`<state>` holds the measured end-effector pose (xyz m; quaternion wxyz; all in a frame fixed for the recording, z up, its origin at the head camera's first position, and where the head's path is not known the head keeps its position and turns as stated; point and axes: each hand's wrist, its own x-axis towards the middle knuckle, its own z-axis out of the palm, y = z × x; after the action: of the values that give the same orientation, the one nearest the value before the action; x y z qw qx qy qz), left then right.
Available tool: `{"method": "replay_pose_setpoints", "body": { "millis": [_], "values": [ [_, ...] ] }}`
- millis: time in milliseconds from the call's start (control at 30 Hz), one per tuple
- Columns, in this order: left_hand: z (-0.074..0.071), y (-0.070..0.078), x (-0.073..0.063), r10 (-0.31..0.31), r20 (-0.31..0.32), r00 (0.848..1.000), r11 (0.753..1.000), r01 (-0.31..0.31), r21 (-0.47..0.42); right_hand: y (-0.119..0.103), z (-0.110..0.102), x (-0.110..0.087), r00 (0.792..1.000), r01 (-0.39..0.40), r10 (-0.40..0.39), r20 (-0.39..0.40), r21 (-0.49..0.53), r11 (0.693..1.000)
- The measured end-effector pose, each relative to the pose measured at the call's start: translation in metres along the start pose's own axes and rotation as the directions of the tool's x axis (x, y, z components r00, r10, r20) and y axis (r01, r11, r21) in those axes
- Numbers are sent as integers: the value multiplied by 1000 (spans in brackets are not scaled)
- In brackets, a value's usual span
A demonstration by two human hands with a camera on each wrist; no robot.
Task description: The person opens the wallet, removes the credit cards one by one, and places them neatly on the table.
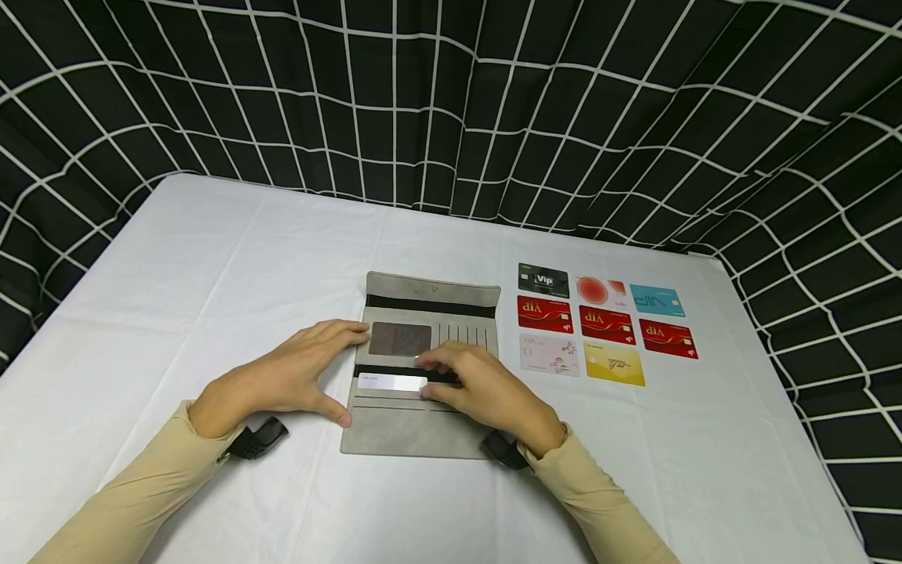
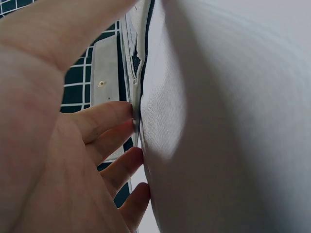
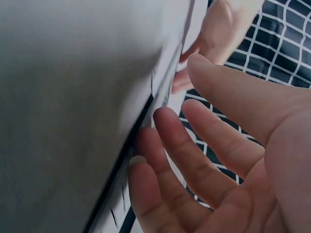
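Observation:
An unfolded grey wallet (image 1: 416, 437) lies flat, its flap with a small metal snap at the far side. A whitish card (image 1: 391, 382) shows as a strip in a slot of the wallet's lower half, its lower part hidden. My right hand (image 1: 486, 392) is over the wallet, thumb tip at the card's right end and fingertips near the fold. In the right wrist view its fingers (image 3: 189, 170) are loosely bent and apart from the thumb. My left hand (image 1: 289, 374) touches the wallet's left edge with spread fingers; the left wrist view shows its fingertips (image 2: 133, 158) along that edge.
Right of the wallet, several cards lie in rows: a black card (image 1: 543, 287), a blue card (image 1: 657, 300), red cards (image 1: 607, 324), a pale pink card (image 1: 548, 355) and a yellow card (image 1: 615, 376). A white cloth (image 1: 211, 258) covers the table; a black gridded curtain (image 1: 437, 102) hangs behind.

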<state>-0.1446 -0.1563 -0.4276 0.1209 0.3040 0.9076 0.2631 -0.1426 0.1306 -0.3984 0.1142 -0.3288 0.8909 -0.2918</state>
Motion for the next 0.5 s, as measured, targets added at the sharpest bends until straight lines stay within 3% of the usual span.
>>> {"method": "replay_pose_setpoints", "body": {
  "millis": [367,500],
  "values": [
    [-1,1,0,6,0,1000,1000,-6,2,-5,12,0,1000,15,-14,9,-140,990],
    [-1,1,0,6,1,1000,1000,-6,1,-6,14,-1,1000,13,-11,12,-146,989]
  ]
}}
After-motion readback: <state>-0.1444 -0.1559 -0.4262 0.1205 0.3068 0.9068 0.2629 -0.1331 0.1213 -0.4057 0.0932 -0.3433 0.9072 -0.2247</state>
